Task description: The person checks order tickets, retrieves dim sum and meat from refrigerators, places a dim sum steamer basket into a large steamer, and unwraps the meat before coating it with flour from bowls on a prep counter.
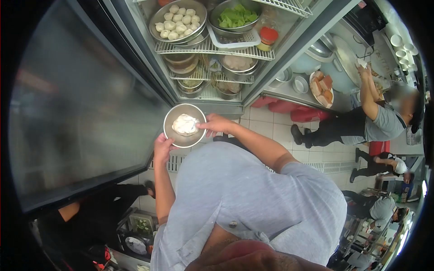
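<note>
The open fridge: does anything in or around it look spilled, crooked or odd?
Nothing stands out. The white balls and green leaves look contained; no spill shows. The door is open, but someone stands there, left hand and right hand on a metal bowl. Details lower down are too small to judge.

"What's in front of me?"
"I've got the fridge (219, 109) ahead, its door (81, 126) out to my left. Upper shelf (210, 48): dough balls (177, 22) in a bowl, left; greens (237, 16) in another, right; a jar (268, 37) beyond."
"Nearer?"
"The held bowl (168, 122), before the fridge, between my left hand (163, 147) and right hand (217, 124)."
"Right side?"
"I see a counter (281, 91) with a platter (332, 98) on it, and a co-worker (382, 119) farther right."
</note>
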Action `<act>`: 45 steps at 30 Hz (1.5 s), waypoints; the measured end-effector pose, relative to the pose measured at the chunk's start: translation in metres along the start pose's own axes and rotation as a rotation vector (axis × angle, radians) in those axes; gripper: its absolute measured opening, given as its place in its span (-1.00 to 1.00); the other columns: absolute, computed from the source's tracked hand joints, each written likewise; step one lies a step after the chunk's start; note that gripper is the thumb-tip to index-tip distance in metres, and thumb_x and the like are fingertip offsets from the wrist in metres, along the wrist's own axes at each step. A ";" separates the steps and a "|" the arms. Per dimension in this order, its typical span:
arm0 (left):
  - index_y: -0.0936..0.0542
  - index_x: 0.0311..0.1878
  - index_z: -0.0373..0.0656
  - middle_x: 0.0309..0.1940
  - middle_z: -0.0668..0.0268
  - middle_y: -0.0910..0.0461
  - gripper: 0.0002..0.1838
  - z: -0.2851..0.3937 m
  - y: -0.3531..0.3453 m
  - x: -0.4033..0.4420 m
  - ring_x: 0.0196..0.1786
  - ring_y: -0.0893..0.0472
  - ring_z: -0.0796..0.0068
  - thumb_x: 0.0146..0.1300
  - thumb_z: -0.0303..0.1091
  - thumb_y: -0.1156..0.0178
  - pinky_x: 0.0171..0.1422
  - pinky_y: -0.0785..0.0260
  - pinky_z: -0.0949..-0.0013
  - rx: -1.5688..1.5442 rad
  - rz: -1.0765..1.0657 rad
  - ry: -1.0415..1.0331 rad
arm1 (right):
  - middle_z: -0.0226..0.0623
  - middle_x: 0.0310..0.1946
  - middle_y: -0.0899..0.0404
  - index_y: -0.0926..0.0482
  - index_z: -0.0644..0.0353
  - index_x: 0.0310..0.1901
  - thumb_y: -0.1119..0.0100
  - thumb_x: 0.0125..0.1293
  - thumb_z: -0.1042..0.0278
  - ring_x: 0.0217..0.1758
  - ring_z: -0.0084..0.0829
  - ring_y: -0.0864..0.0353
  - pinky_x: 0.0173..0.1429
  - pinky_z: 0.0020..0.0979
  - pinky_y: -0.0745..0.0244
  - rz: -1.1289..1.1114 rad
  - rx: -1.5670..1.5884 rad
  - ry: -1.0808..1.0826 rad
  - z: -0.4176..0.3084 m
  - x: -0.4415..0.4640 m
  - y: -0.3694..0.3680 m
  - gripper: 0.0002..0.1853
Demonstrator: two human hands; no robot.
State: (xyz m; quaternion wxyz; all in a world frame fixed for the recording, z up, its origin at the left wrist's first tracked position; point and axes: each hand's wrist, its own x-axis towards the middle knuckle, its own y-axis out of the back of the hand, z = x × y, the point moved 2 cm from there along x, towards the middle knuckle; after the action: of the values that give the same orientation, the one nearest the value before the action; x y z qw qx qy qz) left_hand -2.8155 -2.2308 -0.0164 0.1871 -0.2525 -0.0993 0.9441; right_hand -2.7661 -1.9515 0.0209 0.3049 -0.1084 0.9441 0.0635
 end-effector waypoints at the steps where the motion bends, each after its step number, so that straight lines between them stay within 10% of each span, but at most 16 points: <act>1: -0.53 0.01 -0.32 -0.18 0.19 -0.70 -0.74 0.000 -0.002 0.002 -0.29 -0.74 0.43 0.25 -0.53 -0.19 -0.34 -0.67 0.44 0.011 -0.008 -0.005 | -0.20 -0.30 -0.68 -0.58 0.44 -0.04 -0.36 0.25 -0.20 -0.38 -0.41 -0.72 -0.43 -0.43 -0.60 0.019 0.049 0.029 -0.002 -0.003 -0.003 -0.32; 8: -0.50 0.06 -0.27 -0.06 0.09 -0.67 -0.70 -0.019 0.019 -0.006 -0.19 -0.74 0.27 0.38 -0.31 -0.25 -0.28 -0.70 0.32 -0.105 -0.064 0.040 | -0.21 -0.39 -0.64 -0.55 0.48 -0.12 -0.34 0.24 0.24 -0.51 -0.45 -0.65 -0.50 -0.43 -0.56 0.146 0.179 0.045 0.011 0.002 -0.003 -0.60; 15: -0.49 0.18 -0.22 0.14 0.07 -0.58 -0.65 -0.088 0.213 -0.120 0.08 -0.66 0.01 0.46 -0.23 -0.12 -0.02 -0.62 0.15 -0.173 0.441 0.256 | -0.23 -0.50 -0.61 -0.62 0.46 -0.33 -0.27 0.16 0.36 -0.60 -0.42 -0.59 -0.50 -0.40 -0.54 0.377 0.186 0.065 0.032 -0.017 0.009 -0.75; 18: -0.52 0.26 -0.11 0.08 0.17 -0.60 -0.58 -0.093 0.324 -0.185 0.07 -0.63 0.10 0.43 -0.16 -0.12 0.15 -0.52 0.09 -0.291 0.789 0.047 | -0.22 -0.50 -0.63 -0.66 0.44 -0.29 -0.25 0.17 0.39 -0.60 -0.44 -0.57 -0.51 -0.41 -0.54 0.468 0.248 0.082 0.049 -0.024 0.019 -0.78; 24: -0.46 0.33 -0.16 0.25 0.18 -0.52 -0.44 -0.009 0.415 -0.202 0.27 -0.52 0.16 0.48 0.07 -0.09 0.35 -0.36 0.11 -0.402 0.816 -0.186 | -0.23 -0.48 -0.63 -0.66 0.44 -0.26 -0.24 0.18 0.40 -0.55 -0.46 -0.57 -0.52 -0.41 -0.56 0.554 0.286 0.074 0.064 -0.048 0.024 -0.77; 29: -0.53 0.24 -0.25 0.17 0.14 -0.60 -0.56 0.039 0.389 -0.150 0.22 -0.59 0.17 0.45 -0.16 -0.14 0.34 -0.47 0.10 -0.395 0.535 -0.256 | -0.25 -0.50 -0.61 -0.64 0.44 -0.30 -0.25 0.17 0.40 -0.58 -0.49 -0.53 -0.53 -0.42 -0.55 0.580 0.417 0.048 0.079 -0.071 0.010 -0.79; 42: -0.65 0.09 -0.25 0.04 0.11 -0.67 -0.51 0.008 0.285 -0.191 0.11 -0.63 0.26 0.40 0.00 -0.10 0.28 -0.49 0.14 -0.388 0.810 -0.223 | -0.18 -0.49 -0.64 -0.62 0.44 -0.25 -0.19 0.20 0.43 -0.55 -0.44 -0.61 -0.53 -0.44 -0.56 0.636 0.495 -0.045 0.156 -0.135 0.053 -0.80; 45: -0.65 0.09 -0.23 0.00 0.17 -0.70 -0.60 -0.027 0.255 -0.212 -0.04 -0.71 0.34 0.37 -0.12 -0.18 0.01 -0.62 0.37 -0.347 0.739 -0.266 | -0.17 -0.47 -0.65 -0.61 0.46 -0.21 -0.19 0.20 0.44 -0.53 -0.42 -0.63 -0.54 -0.44 -0.55 0.620 0.497 -0.053 0.181 -0.144 0.079 -0.77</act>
State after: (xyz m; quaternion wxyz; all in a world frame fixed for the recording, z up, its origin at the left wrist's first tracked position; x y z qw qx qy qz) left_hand -2.7087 -2.5456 -0.0186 -0.2235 -0.1747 -0.1827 0.9413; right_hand -2.5699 -1.8175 -0.0357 0.3126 0.2605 0.9104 -0.0754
